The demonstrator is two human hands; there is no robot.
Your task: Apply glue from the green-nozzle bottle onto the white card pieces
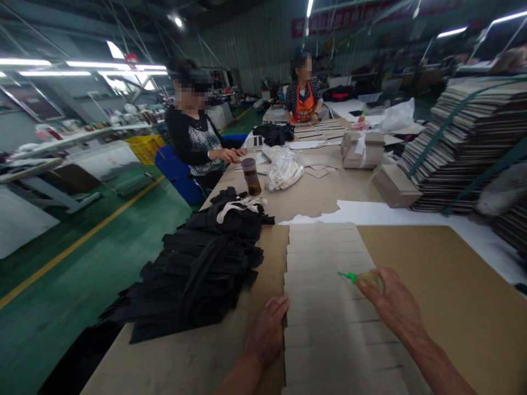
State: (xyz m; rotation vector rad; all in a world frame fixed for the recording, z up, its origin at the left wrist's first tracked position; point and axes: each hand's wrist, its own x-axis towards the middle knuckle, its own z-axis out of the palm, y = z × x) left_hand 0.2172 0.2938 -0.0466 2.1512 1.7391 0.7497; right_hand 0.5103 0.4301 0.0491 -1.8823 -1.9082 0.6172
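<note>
My right hand [395, 302] is closed around a small squeeze bottle [371, 282] with yellowish contents. Its green nozzle points left, above a long row of overlapping grey-beige cardboard strips [317, 307]. My left hand [267, 328] has its fingers curled together, with the fingertips touching the left edge of that row; whether they pinch anything is hidden. The row lies on a brown board [432, 274] that covers the table. Left of the row, a large heap of black fabric strips [197, 280] spreads to the table's edge, with a light cloth strip [241, 207] across its top.
A tall strapped stack of boards [469, 137] stands at the right, beside a tied cardboard bundle [362, 149]. Farther up are a jar of brown liquid [251, 178] and a clear plastic bag [284, 169]. One co-worker [197, 126] stands left, another [304, 99] at the far end.
</note>
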